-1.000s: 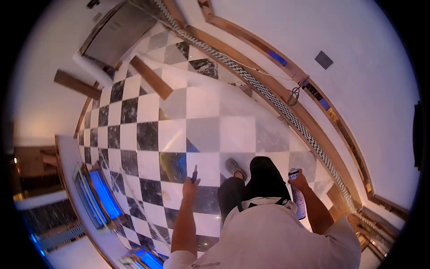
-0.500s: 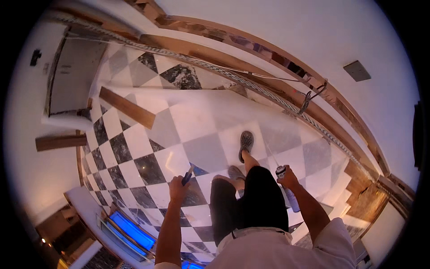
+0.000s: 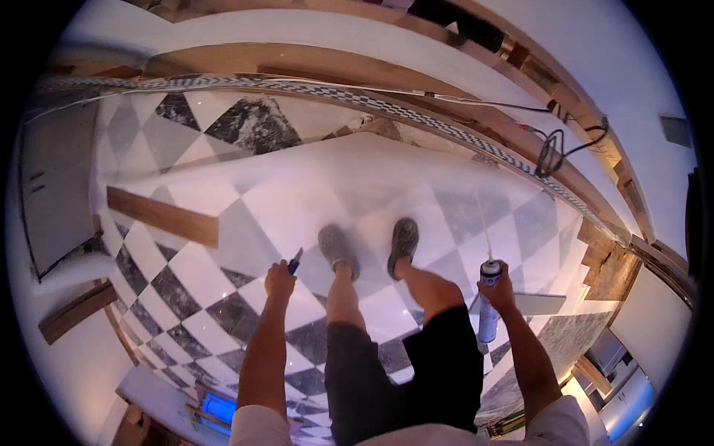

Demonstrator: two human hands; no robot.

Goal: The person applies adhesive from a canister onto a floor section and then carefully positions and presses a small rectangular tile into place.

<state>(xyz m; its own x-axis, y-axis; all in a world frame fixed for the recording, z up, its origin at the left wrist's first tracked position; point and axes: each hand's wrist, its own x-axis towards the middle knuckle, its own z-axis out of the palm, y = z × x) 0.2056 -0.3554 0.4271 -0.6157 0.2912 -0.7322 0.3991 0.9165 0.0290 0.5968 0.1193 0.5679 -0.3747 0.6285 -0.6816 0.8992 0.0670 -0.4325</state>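
Note:
My left hand [image 3: 280, 280] is closed around a small dark-handled knife [image 3: 296, 262], its tip pointing away from me. The hand hangs above the checkered floor [image 3: 230, 316], left of my legs. On the other side, my right hand [image 3: 503, 290] grips a spray can [image 3: 489, 316] near its top. The can is upright, with a dark collar and a pale blue-white body. A long thin pale nozzle tube [image 3: 486, 227] sticks out from its top, away from me. The tube's tip looks free of any surface.
A brown wooden plank [image 3: 162, 216] lies at the left, and another plank [image 3: 77, 311] is nearer the left wall. A black-and-white patterned strip [image 3: 372, 105] runs across the far side, with a looped dark cable [image 3: 552, 149] by it. Wooden pieces [image 3: 601, 267] lie at the right.
My left foot has come forward beside the right one. My view has shifted, and both hands have moved with me, still holding the knife and the can. The can now looks more fully visible.

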